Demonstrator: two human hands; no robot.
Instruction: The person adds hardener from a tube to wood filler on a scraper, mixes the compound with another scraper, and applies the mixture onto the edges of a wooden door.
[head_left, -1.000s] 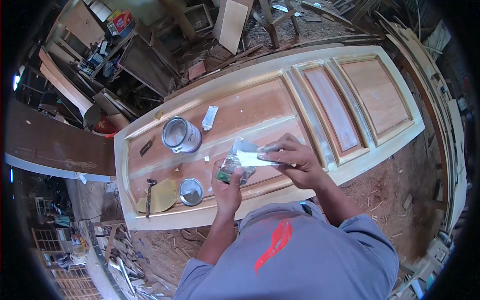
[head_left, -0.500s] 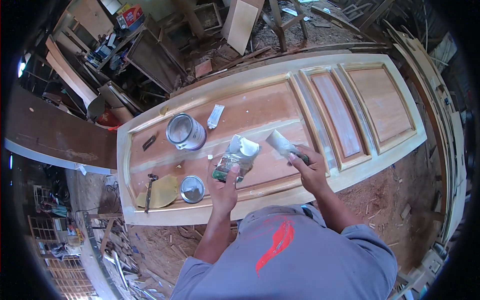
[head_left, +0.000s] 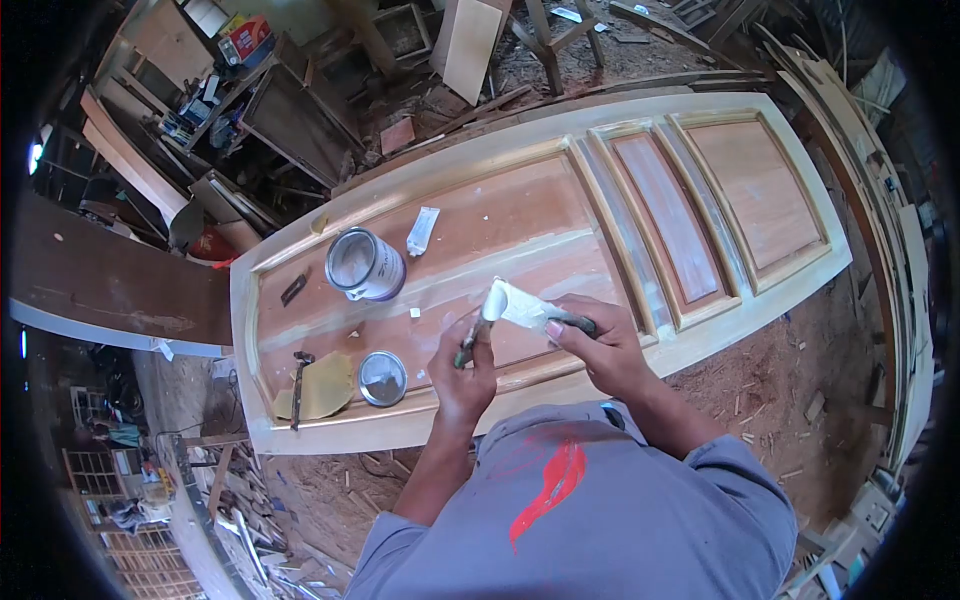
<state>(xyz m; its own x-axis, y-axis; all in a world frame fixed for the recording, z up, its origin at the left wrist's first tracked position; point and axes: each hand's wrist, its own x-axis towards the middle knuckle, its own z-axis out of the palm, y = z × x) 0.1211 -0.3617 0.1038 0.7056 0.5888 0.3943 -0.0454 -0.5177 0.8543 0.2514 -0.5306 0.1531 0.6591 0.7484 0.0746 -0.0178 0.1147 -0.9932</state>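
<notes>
Over a wooden panelled door point(head_left: 520, 185), my left hand point(head_left: 464, 375) grips a putty-smeared scraper point(head_left: 478, 333), now seen nearly edge-on. My right hand point(head_left: 600, 345) holds a second putty knife point(head_left: 525, 308) by its dark handle. White putty covers that knife's blade, whose tip meets the top of the left scraper. An open can point(head_left: 372, 268) stands on the door to the left, with a white tube point(head_left: 422, 231) beside it. Nearer the front edge lie a round lid point(head_left: 382, 379), a yellowish sheet point(head_left: 325, 388) and a hammer point(head_left: 299, 390).
A small dark tool point(head_left: 294, 289) lies on the door's left panel. Behind the door are scrap wood and a cluttered shelf point(head_left: 225, 100). A brown board point(head_left: 120, 270) adjoins on the left, and long planks point(head_left: 870, 200) line the right.
My left hand has turned its scraper from face-up to edge-on. The right-hand knife has moved left against it, and its blade now carries white putty.
</notes>
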